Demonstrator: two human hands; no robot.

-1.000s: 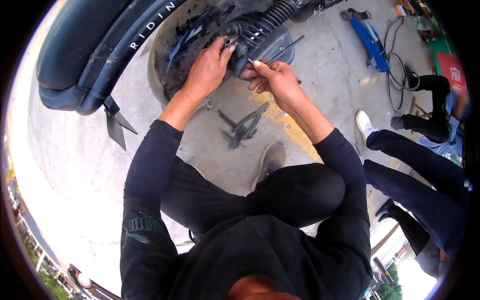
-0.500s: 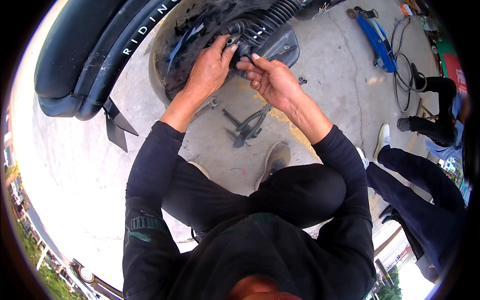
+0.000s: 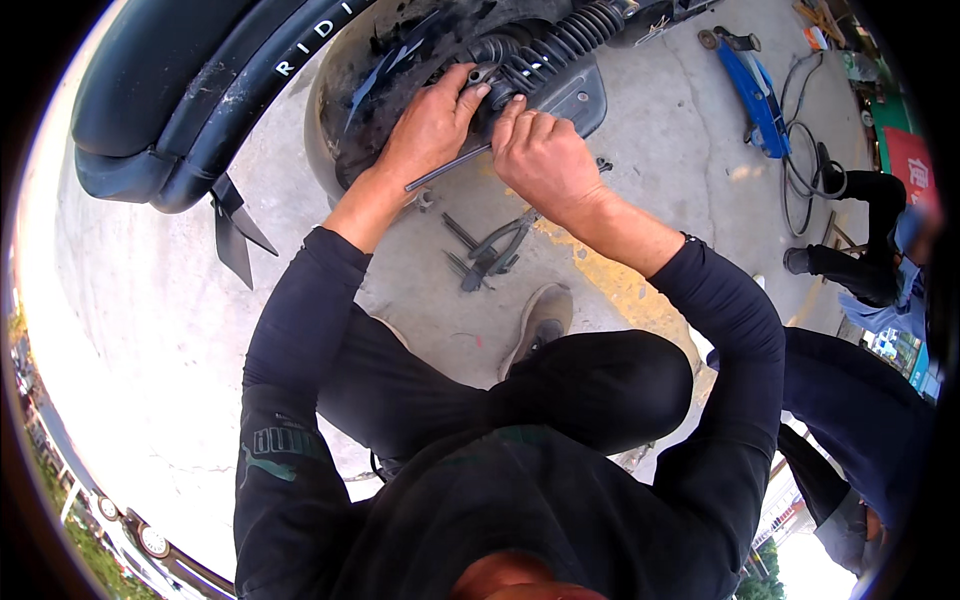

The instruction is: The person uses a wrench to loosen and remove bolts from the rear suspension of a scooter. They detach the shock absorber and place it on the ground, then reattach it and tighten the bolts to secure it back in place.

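Observation:
Near the lower end of a black coil-spring shock absorber (image 3: 562,45), my left hand (image 3: 428,128) is closed, thumb and fingers pinching a small metal fitting (image 3: 483,75). My right hand (image 3: 550,160) is closed beside it, wrapped round a slim dark metal rod (image 3: 448,167). The rod sticks out to the left, below my left hand; its other end is hidden. One finger of my right hand touches the parts under the spring. Dark, dusty scooter bodywork (image 3: 375,95) lies behind my left hand.
Pliers (image 3: 500,245) lie on the concrete with other dark tools, and a wrench end (image 3: 424,200) shows left of them. A black scooter seat (image 3: 160,110) fills the upper left. A blue floor jack (image 3: 755,100) and a hose (image 3: 790,190) are at right, near people's legs (image 3: 850,400).
My right hand has turned palm down and closed round the rod, which now shows. My left hand stays at the fitting. The view has shifted slightly.

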